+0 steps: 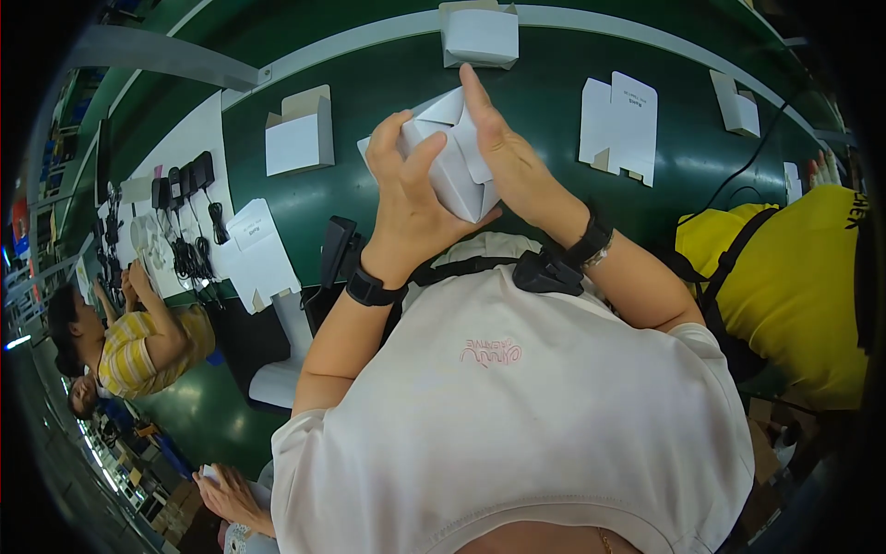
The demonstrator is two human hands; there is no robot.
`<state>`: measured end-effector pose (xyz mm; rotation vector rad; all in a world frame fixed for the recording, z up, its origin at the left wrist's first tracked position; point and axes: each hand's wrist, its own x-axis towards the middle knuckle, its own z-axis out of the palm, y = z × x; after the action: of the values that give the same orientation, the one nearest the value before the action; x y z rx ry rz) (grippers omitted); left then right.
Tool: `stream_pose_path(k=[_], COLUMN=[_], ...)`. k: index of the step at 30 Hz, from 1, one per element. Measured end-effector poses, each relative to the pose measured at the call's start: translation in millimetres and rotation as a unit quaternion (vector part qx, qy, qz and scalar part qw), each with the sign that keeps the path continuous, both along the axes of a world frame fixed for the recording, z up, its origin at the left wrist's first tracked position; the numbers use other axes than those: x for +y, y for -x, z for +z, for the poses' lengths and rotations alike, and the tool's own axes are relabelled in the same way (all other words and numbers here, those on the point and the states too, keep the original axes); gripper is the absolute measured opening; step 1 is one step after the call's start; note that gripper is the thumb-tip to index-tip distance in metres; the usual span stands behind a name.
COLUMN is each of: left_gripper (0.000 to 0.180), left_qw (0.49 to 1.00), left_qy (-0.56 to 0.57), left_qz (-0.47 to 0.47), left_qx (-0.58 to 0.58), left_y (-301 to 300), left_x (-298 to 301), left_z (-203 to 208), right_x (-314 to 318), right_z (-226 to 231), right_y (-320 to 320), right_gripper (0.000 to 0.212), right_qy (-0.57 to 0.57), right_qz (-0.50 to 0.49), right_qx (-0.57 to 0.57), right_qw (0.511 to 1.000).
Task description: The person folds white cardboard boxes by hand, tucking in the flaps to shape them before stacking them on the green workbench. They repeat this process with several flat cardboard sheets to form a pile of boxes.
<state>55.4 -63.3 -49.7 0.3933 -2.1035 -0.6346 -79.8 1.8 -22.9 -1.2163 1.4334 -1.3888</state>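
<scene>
A white cardboard box (452,181) is held up over the table in front of my chest, with folded flaps on the side facing me. My left hand (404,198) wraps around its left side and bottom, fingers bent over the near face. Against the right side presses my right hand (517,166), its fingers long and pointing up and away from me. One triangular flap (441,109) stands partly out at the top of the box. What the box contains is hidden.
On the green table (369,83) stand white boxes at the far left (299,131), far middle (480,37) and right (736,103). Flat cartons lie at left (258,251) and right (618,129). Black adapters with cables (189,180) lie further left. People sit on both sides.
</scene>
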Motion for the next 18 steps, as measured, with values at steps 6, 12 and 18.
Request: stream_pose_path(k=[6, 12, 18], left_gripper=[0.106, 0.105, 0.103], left_qw=[0.998, 0.998, 0.998], left_qy=[-0.052, -0.046, -0.049], left_qz=[-0.034, -0.038, -0.028], left_qx=[0.002, -0.002, 0.008], left_y=[-5.6, -3.6, -2.9], left_x=[0.4, -0.3, -2.4], left_z=[2.6, -3.2, -5.2], right_x=[12.8, 10.2, 8.1], right_z=[-2.3, -13.2, -2.3], right_y=[11.6, 8.4, 4.6], right_gripper=[0.058, 0.063, 0.063], right_qy=[-0.050, 0.016, -0.030], right_qz=[0.078, 0.046, -0.018], right_qx=[-0.195, -0.118, 0.103], right_qw=[0.976, 0.992, 0.994])
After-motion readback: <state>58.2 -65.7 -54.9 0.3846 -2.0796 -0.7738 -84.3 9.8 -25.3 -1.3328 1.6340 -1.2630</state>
